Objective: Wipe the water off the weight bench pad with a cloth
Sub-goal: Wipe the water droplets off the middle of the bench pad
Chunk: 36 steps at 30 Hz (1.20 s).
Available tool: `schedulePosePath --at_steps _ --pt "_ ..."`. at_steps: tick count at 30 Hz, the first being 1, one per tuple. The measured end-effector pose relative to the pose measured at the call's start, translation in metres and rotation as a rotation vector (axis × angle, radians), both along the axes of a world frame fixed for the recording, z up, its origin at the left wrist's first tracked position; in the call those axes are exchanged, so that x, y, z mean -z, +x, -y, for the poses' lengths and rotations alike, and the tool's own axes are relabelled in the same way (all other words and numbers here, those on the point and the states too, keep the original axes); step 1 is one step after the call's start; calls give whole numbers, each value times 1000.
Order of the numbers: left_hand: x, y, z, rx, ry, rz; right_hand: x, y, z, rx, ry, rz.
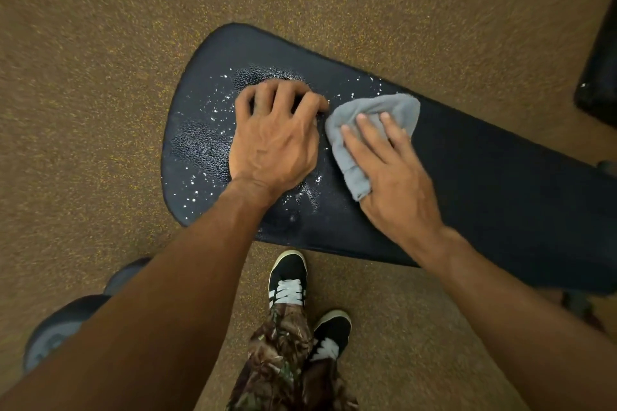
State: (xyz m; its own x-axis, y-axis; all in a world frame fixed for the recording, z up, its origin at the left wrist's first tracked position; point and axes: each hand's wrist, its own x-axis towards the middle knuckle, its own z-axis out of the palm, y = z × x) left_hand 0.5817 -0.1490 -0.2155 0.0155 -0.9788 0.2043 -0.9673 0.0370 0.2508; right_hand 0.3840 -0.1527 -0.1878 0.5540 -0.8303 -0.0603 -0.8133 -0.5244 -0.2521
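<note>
The dark blue weight bench pad (484, 183) runs from centre left to the right edge. Water droplets (207, 117) glisten on its rounded left end. My left hand (277, 143) rests on that wet end with bent fingers, fingertips on the pad, holding nothing. My right hand (394, 177) presses a grey cloth (394, 107) flat onto the pad just right of the left hand, fingers straight on top of it. A fold of the cloth passes under the palm, and the thumb is hidden.
Brown speckled carpet (100, 77) surrounds the bench. My two black-and-white shoes (288, 280) stand close to the pad's near edge. A grey round object (53, 334) lies at the lower left, and a black object (601, 70) sits at the right edge.
</note>
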Motion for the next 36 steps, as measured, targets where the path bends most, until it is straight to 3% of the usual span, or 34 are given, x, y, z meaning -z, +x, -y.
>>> schedulePosePath --at_steps 5,9,15,22,28,30,33,36 --pt "-1 -1 1 0 2 15 -5 -30 19 -120 -34 -52" --pt "1 -1 -1 3 -16 25 1 -9 29 12 18 36" --pt "1 -1 -1 -6 -34 25 -4 -28 19 -252 28 31" --pt "1 -2 -1 -6 -32 38 7 5 39 9 -10 118" --pt "0 -2 -1 -5 -29 34 -8 -27 33 -310 -54 85" --pt "0 -1 0 -7 -22 36 -3 -40 51 -232 -7 26" --pt "-1 -2 0 -8 -18 32 3 -25 66 -70 85 93" --pt "-1 -2 0 -7 -17 38 1 -4 50 -124 19 145"
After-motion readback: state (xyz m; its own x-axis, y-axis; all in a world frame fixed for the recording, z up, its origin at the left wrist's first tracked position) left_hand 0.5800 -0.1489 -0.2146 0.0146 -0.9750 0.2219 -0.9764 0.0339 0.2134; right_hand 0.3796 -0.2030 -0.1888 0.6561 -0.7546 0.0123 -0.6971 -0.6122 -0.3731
